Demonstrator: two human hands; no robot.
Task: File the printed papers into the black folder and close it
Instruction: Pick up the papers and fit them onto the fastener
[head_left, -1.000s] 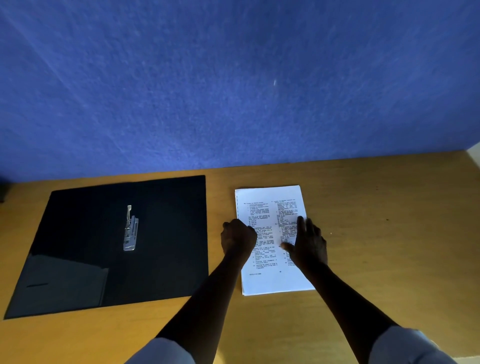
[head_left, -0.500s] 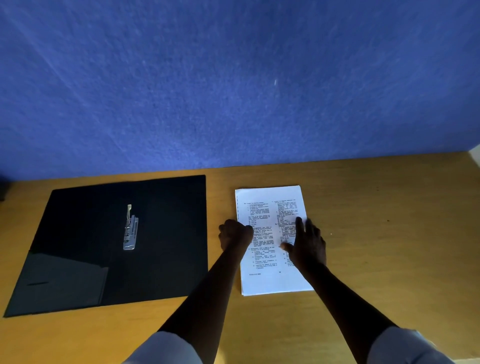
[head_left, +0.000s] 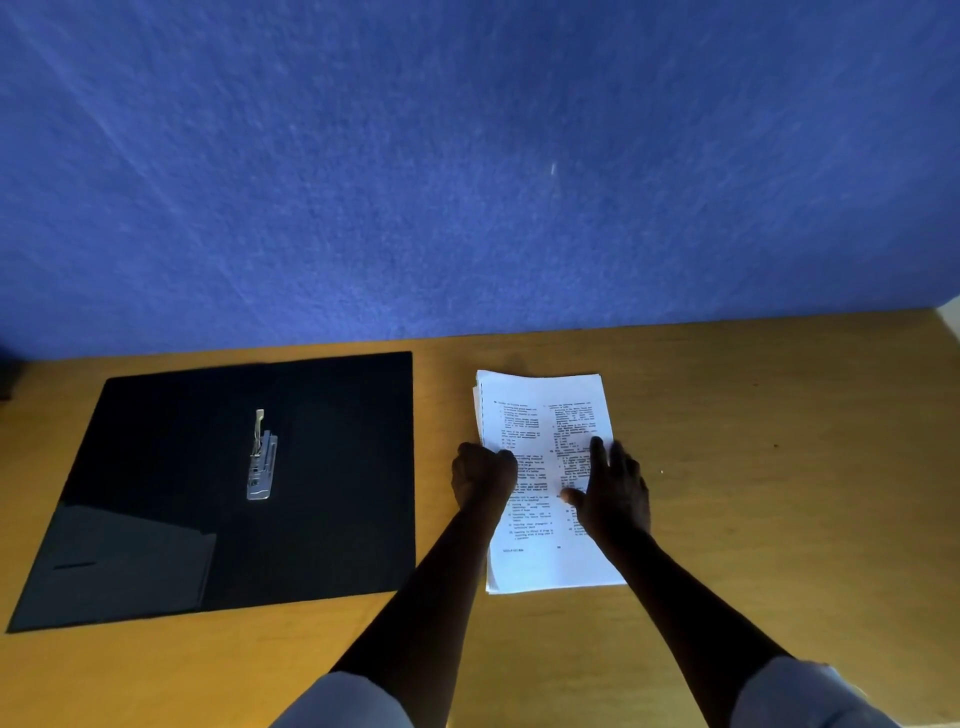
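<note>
The open black card folder lies flat at the left, stiff and light. Right of it, the white printed paper stack looks floppy and slippery; best gripped along its left edge. The left hand curls there, grip uncertain; the right hand presses flat.

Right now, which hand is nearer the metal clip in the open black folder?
Left. The left hand sits at the papers' left edge, across a strip of table from the folder holding the clip. The right hand rests flat on the papers, farther right.
</note>
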